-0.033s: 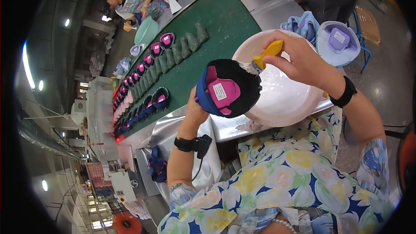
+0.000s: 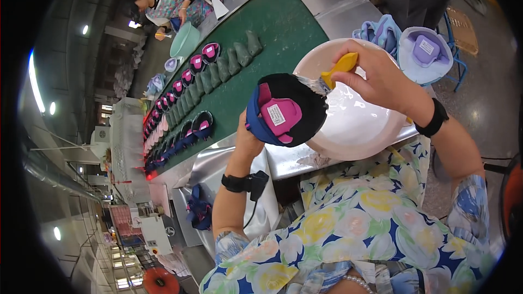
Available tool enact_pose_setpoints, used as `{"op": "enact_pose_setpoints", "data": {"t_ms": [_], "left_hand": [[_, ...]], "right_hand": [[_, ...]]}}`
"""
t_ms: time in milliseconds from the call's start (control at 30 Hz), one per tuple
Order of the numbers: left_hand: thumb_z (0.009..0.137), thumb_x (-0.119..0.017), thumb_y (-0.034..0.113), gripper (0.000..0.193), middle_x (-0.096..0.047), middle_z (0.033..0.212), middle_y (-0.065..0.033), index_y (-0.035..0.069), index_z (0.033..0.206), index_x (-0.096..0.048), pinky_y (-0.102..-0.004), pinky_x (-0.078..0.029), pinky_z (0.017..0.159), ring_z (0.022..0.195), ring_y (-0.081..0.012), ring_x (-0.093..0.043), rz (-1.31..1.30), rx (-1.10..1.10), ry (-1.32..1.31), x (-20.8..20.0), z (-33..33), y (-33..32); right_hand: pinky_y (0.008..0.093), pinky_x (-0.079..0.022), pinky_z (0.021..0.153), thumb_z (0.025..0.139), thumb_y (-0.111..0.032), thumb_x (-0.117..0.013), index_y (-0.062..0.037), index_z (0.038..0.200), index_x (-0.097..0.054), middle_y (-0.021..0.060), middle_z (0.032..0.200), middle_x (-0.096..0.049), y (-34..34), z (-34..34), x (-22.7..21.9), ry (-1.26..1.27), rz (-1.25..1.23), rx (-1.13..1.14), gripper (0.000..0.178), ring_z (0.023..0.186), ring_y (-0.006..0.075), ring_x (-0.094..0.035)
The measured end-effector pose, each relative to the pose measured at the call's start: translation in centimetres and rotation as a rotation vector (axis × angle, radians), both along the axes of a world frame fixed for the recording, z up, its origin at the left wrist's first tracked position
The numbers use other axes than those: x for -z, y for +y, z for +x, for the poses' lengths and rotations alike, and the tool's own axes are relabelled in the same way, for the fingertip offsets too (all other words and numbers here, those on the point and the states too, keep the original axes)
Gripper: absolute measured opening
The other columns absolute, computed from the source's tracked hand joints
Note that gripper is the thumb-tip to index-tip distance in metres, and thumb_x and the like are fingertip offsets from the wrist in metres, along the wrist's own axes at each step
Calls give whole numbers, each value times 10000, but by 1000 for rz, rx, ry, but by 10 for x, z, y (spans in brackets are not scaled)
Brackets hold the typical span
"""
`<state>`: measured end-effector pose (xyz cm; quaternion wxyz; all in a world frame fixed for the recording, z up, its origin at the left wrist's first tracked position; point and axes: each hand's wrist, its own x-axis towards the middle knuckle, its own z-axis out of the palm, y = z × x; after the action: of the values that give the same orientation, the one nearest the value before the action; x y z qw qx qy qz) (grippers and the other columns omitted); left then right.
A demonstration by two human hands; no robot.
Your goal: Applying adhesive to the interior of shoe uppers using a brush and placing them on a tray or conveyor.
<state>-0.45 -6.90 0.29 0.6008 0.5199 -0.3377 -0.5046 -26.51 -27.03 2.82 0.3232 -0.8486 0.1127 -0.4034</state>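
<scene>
Blue-side grip: here's your left hand [image 2: 248, 140] clasping the cup-like navy-and-black fabric piece [image 2: 287, 113], pink inner patch showing, most fingers hidden behind it.
Brush grip: and your right hand [image 2: 375, 73] pinches the yellow-handled flat brush [image 2: 341, 69], pale bristles right at the black edge.
Piece's spot: held up, overlapping the left rim of the wide glossy off-white basin [image 2: 357, 130] in view, near the green-topped desk [image 2: 283, 19].
Feel: light and pliable, by its look; the black edge may be slick, so your blue-side hold looks surest.
</scene>
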Motion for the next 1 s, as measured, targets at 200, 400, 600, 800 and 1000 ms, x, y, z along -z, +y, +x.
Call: {"op": "enact_pose_setpoints", "data": {"t_ms": [200, 400, 600, 800, 1000], "left_hand": [[951, -584, 182, 527, -543, 1322, -140, 28, 1417, -395, -398, -490, 1010, 1189, -243, -571, -273, -284, -278, 32, -24, -3], [902, -607, 90, 452, -582, 1286, -130, 24, 1338, -508, -376, -438, 1042, 1160, -274, -587, -499, -429, -810, 31, -34, -14], [767, -710, -12, 560, -605, 1209, -170, 53, 1299, -545, -395, -498, 952, 1125, -326, -601, -630, -434, -1492, 6, -31, -25], [901, -575, 94, 307, -645, 1055, -171, 18, 1199, -565, -363, -565, 677, 865, -292, -669, -90, -311, -966, 4, -10, -6], [999, -446, 329, 381, -690, 953, -135, 31, 1205, -565, -263, -503, 376, 568, -181, -663, 362, 5, 505, 28, -14, 12]], "right_hand": [[277, -487, 559, 858, -234, -727, 12, 943, -550, 119, 739, -650, 16, 1, 17, -68, 380, 131, 315, 605, 182, -628], [264, -499, 580, 866, -265, -710, 68, 982, -566, 125, 762, -659, 35, 8, 30, 30, 765, 134, 381, 642, 166, -652], [226, -512, 618, 889, -261, -691, 37, 1012, -563, 124, 824, -669, 45, 0, 24, -67, 840, 11, 348, 687, 166, -676], [258, -518, 712, 896, -156, -682, -24, 1058, -565, 115, 930, -675, 29, -9, 34, -170, 524, -10, 240, 815, 196, -682], [305, -517, 778, 876, -110, -697, -53, 1067, -574, 112, 992, -672, 37, -13, 43, -190, 316, -112, 234, 911, 257, -670]]}}
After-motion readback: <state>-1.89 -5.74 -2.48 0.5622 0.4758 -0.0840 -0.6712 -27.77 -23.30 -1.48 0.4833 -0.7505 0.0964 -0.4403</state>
